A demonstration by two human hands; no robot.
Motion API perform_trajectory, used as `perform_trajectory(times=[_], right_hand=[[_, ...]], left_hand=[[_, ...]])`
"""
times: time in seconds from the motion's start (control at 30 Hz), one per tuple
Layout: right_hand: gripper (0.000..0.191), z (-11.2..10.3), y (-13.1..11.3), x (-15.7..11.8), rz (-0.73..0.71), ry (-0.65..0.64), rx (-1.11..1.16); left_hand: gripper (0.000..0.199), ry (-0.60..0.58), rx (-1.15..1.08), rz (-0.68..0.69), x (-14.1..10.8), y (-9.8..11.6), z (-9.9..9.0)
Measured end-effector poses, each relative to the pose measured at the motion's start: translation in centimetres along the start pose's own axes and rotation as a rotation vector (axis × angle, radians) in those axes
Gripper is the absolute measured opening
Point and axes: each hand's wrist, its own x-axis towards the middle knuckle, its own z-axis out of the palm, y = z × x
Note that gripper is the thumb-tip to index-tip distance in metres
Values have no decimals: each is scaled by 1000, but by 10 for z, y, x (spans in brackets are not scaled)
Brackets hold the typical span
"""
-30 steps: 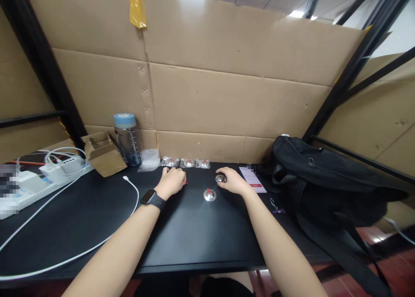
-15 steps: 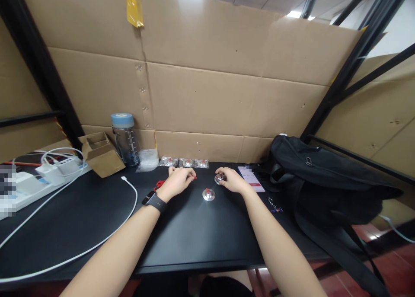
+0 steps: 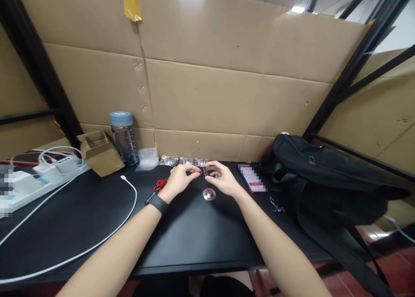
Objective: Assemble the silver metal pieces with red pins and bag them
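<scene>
My left hand (image 3: 181,180), with a dark watch (image 3: 158,201) on its wrist, pinches a small red piece (image 3: 199,172) at its fingertips. Facing it, my right hand (image 3: 224,179) grips a thin round metal disc (image 3: 205,170) by its edge, tilted up on its side. The two hands are close together above the table. Just below them lies a silver disc (image 3: 209,194) with a red piece standing at its middle. A heap of red pieces (image 3: 161,184) shows beside my left hand, partly hidden by it. Something shiny behind my right fingers is mostly covered.
Several wrapped discs (image 3: 169,160) lie along the cardboard wall. To the left are clear plastic bags (image 3: 148,159), a bottle (image 3: 125,141), an open carton (image 3: 102,156), a power strip (image 3: 24,189) and a white cable (image 3: 134,195). A phone (image 3: 252,178), keychain (image 3: 276,205) and black bag (image 3: 327,180) are right.
My right hand has moved left, lifting the metal disc from the table and tilting it upright. My left hand has shifted slightly right with the red piece, so the hands are nearer each other.
</scene>
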Motion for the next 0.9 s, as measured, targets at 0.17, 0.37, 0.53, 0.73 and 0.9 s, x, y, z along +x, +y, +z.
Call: perform_trajectory(times=[0.17,0.37,0.53,0.73,0.9], right_hand=[[38,15,-1,1,28,44,248],[40,20,-10,0,55,82,409],[37,20,-17,-1,34,95,431],[42,21,-13,0,46,144,399],[25,11,-7,2,95,97,171]], left_hand=[[21,52,24,72,-2,8,2],[13,189,197,170,-8,26,3],[10,277,335,223,-13,32,6],[8,301,399,282,-14,36,5],[7,307,321,265,-14,39,0]])
